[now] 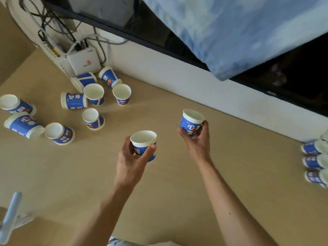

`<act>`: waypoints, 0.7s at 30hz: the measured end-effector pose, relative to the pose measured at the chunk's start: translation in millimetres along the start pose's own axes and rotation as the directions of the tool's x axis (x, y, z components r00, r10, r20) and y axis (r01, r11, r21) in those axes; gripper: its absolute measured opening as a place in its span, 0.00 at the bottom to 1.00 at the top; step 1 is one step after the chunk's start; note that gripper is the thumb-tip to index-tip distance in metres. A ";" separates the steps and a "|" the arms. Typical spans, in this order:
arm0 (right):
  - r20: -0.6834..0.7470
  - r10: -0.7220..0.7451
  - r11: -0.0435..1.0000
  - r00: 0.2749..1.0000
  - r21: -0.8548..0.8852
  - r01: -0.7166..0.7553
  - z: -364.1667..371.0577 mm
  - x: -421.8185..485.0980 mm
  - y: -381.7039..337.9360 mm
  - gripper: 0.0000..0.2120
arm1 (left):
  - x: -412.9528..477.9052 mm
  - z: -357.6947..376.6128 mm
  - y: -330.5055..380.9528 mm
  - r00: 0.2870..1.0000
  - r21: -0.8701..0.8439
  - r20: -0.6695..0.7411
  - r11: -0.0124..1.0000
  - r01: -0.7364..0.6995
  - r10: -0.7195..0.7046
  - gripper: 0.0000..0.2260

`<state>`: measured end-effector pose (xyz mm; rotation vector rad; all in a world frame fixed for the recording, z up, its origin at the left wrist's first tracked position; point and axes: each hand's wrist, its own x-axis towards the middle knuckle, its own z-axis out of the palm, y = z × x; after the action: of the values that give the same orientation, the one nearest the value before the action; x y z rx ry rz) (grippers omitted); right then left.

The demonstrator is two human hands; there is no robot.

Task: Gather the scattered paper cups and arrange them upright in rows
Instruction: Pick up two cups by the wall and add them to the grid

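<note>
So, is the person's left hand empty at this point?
No, the left hand grips a paper cup held upright, while the right hand holds a second cup.

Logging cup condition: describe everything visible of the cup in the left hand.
The cup is small and paper: white inside and at the rim, blue wall with white characters. It looks empty, upright, mouth up. The left hand grips its lower wall, thumb one side, fingers opposite. It seems lifted off the tan surface; nothing else touches it.
</note>
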<state>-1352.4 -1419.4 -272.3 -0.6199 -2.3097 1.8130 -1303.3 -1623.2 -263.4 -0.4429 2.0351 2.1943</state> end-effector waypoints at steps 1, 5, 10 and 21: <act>-0.015 -0.003 0.999 1.000 0.045 0.003 -13.8 -9.8 -0.9 0.25 | -7.4 9.1 1.4 1.000 0.010 0.021 1.000 -0.017 0.017 0.14; -0.102 -0.002 0.984 0.995 0.180 0.020 -67.6 -49.1 1.4 0.19 | -41.2 48.1 8.3 0.994 0.030 0.082 0.997 -0.069 0.066 0.13; -0.173 0.032 0.954 0.984 0.298 0.022 -144.7 -102.0 7.3 0.22 | -98.4 103.9 16.3 0.974 0.049 0.196 0.991 -0.122 0.111 0.14; -0.421 0.076 0.923 0.904 0.372 0.096 -339.8 -207.4 50.6 0.25 | -247.0 236.9 -4.2 0.874 0.118 0.467 0.971 -0.210 0.132 0.26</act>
<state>-1031.8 -1188.5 -201.8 -0.8348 -1.6136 1.8268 -1099.0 -1360.7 -182.7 0.2664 2.0176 1.9478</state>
